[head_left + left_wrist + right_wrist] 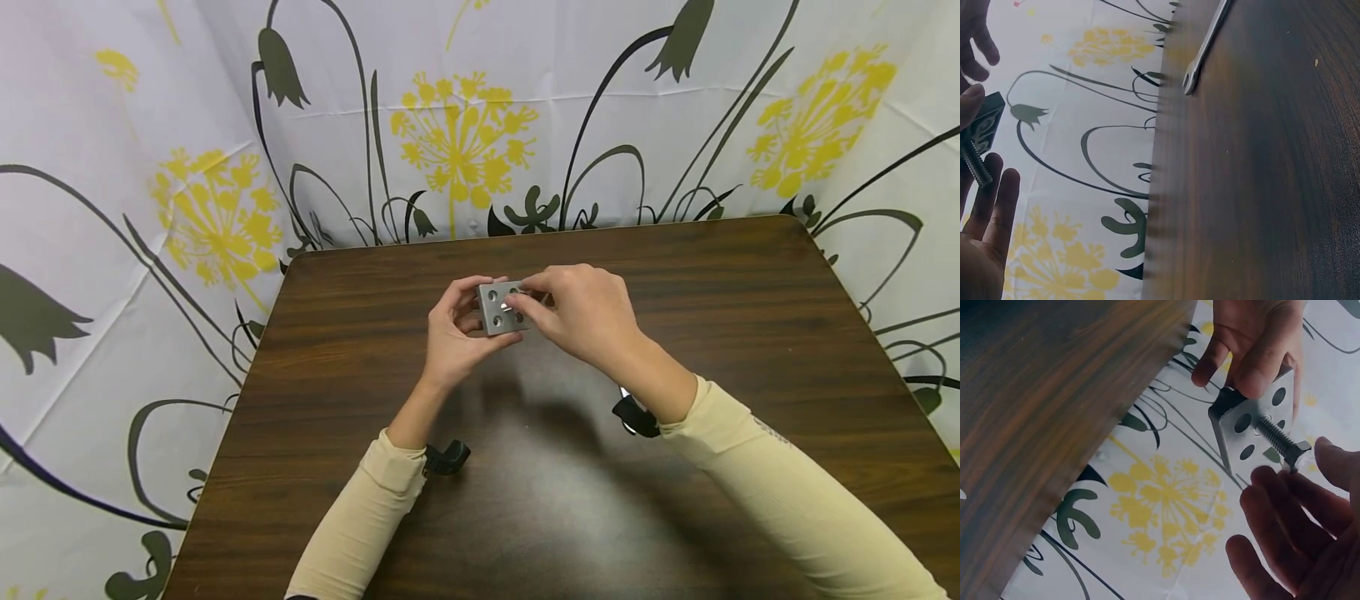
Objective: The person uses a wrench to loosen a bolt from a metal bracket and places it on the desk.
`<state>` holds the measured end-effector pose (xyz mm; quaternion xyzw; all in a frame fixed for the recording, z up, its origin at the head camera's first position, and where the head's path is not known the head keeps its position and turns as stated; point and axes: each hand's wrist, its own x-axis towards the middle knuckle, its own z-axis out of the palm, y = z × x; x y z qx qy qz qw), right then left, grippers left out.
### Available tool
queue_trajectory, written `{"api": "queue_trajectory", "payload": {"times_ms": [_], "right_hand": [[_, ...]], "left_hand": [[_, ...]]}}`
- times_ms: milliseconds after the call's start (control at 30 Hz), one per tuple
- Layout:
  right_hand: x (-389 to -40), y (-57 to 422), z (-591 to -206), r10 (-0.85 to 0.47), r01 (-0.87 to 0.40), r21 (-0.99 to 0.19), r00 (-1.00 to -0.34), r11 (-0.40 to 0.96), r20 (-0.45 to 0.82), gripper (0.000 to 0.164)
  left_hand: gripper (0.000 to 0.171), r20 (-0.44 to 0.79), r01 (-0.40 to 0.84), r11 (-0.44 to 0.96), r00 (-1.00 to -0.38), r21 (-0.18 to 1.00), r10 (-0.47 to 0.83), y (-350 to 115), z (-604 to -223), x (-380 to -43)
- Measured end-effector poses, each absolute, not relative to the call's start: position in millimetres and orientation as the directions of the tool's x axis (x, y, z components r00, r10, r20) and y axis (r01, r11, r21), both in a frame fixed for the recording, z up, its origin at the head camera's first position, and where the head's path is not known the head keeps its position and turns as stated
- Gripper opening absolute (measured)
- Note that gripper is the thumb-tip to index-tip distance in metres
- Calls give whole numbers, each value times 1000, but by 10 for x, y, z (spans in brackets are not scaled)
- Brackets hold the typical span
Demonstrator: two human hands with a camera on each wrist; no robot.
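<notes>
My left hand (459, 335) holds a small grey metal block (491, 311) by its edges, above the table. Several round holes pierce its face, as the right wrist view shows. From the middle of that face a hex bolt (1280, 439) sticks out, its threaded shank visible between block and head. My right hand (588, 312) has its thumb and fingers at the bolt's head, pinching it. In the left wrist view the block (988, 122) and the threaded bolt (977, 165) show at the left edge, partly cut off.
A metal wrench (1200, 59) lies on the dark wooden table (345, 333), near its far edge in the left wrist view. Behind the table hangs a white curtain (330, 158) with flower prints. Black wrist cameras sit at the left wrist (447, 458) and right wrist (636, 415).
</notes>
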<state>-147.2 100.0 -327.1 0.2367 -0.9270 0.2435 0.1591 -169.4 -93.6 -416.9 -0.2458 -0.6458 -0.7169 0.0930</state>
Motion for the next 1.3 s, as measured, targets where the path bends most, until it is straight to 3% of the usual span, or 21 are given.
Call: {"api": "queue_trajectory", "payload": {"times_ms": [133, 267, 533, 633, 767, 1033, 1133, 1300], "right_hand": [[-1472, 1000, -3271, -411, -547, -367, -825, 752, 388, 18], [-1460, 1006, -3283, -451, -593, -341, -792, 729, 412, 25], [-1476, 991, -3281, -358, -508, -382, -844, 772, 400, 22], [-1460, 994, -3274, -422, -558, -348, -816, 754, 396, 18], [-1432, 995, -3267, -462, -604, -314, -780, 732, 422, 25], [-1457, 995, -3268, -345, -497, -388, -850, 776, 398, 24], [-1470, 1004, -3275, -388, -530, -373, -834, 761, 393, 19], [-1472, 1013, -3298, -419, -576, -346, -798, 741, 433, 26]], "left_hand": [[74, 480, 458, -149, -856, 876, 189, -936, -4176, -1696], [75, 464, 441, -155, -866, 884, 186, -940, -4179, -1683], [74, 488, 465, -152, -853, 872, 186, -951, -4187, -1678], [74, 478, 454, -158, -858, 877, 187, -950, -4183, -1672], [73, 468, 445, -154, -864, 882, 186, -945, -4169, -1659], [74, 484, 465, -139, -854, 875, 193, -947, -4175, -1688], [74, 478, 456, -146, -857, 878, 195, -946, -4180, -1700], [73, 490, 464, -167, -848, 870, 199, -947, -4196, -1715]]}}
